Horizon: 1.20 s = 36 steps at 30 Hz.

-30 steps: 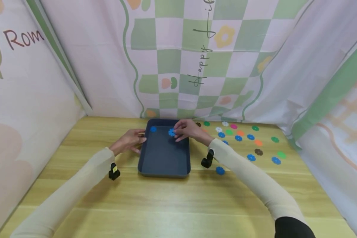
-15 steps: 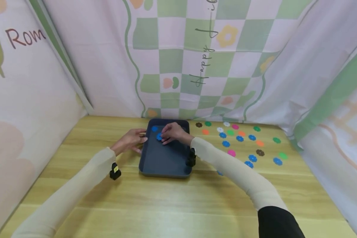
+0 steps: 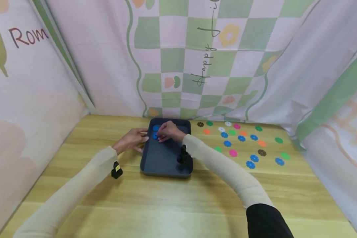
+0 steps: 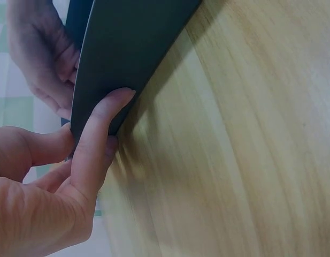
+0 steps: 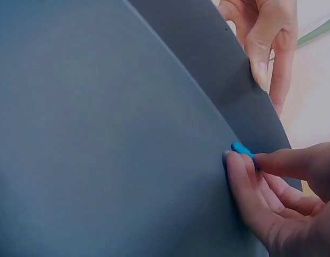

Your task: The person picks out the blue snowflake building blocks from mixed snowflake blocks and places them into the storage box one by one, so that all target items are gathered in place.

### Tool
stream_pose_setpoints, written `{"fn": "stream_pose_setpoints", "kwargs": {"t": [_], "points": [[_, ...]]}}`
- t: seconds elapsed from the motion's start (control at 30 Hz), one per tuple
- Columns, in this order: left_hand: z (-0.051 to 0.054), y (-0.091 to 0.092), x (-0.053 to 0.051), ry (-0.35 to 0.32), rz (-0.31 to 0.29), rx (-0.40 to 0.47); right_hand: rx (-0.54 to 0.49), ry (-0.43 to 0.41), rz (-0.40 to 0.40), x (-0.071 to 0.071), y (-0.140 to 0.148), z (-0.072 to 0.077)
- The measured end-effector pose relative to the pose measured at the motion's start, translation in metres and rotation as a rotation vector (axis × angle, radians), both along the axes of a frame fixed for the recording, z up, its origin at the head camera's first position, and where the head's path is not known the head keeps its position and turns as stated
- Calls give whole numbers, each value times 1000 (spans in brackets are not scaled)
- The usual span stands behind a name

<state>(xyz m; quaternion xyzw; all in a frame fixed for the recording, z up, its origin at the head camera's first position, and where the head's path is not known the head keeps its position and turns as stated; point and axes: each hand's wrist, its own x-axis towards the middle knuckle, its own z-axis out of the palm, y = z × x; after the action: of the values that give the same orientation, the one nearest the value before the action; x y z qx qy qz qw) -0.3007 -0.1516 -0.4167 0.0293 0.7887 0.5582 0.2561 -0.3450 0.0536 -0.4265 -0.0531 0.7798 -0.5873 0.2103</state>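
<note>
My right hand (image 3: pixel 169 131) is over the upper left of a dark grey tray (image 3: pixel 166 162) and pinches a blue flower-shaped disc (image 3: pixel 155 136) between thumb and fingertips. Edge-on in the right wrist view, the disc (image 5: pixel 242 149) is low by the tray's side wall, partly hidden by fingers. Just behind it, another blue flower-shaped disc (image 3: pixel 156 128) lies in the tray's far left corner. At the tray's left side, my left hand (image 3: pixel 133 139) holds the wall, thumb at the rim and fingers along the outside (image 4: pixel 95 134).
Several flower-shaped discs in blue, green, orange, pink, white and brown lie scattered on the wooden table (image 3: pixel 154 205) right of the tray, among them a pink one (image 3: pixel 233 152) and a brown one (image 3: pixel 261 152). A printed curtain (image 3: pixel 172 66) hangs behind.
My right hand has carried the blue disc leftward across the tray and brought it down beside the other blue disc. The left hand stays at the tray's left wall.
</note>
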Motion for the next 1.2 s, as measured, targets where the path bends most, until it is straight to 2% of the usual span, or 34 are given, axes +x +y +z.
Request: {"fn": "stream_pose_setpoints", "kwargs": {"t": [0.43, 0.6, 0.77, 1.0, 1.2], "points": [[-1, 0, -2, 11, -4, -13, 156, 116, 32, -1, 1, 3], [-1, 0, -1, 12, 0, -5, 179, 142, 39, -1, 5, 5], [-1, 0, 0, 13, 6, -1, 167, 134, 50, -3, 11, 8], [-1, 1, -1, 14, 7, -6, 71, 81, 21, -5, 20, 21], [0, 1, 0, 6, 12, -2, 59, 73, 28, -6, 36, 26]]}}
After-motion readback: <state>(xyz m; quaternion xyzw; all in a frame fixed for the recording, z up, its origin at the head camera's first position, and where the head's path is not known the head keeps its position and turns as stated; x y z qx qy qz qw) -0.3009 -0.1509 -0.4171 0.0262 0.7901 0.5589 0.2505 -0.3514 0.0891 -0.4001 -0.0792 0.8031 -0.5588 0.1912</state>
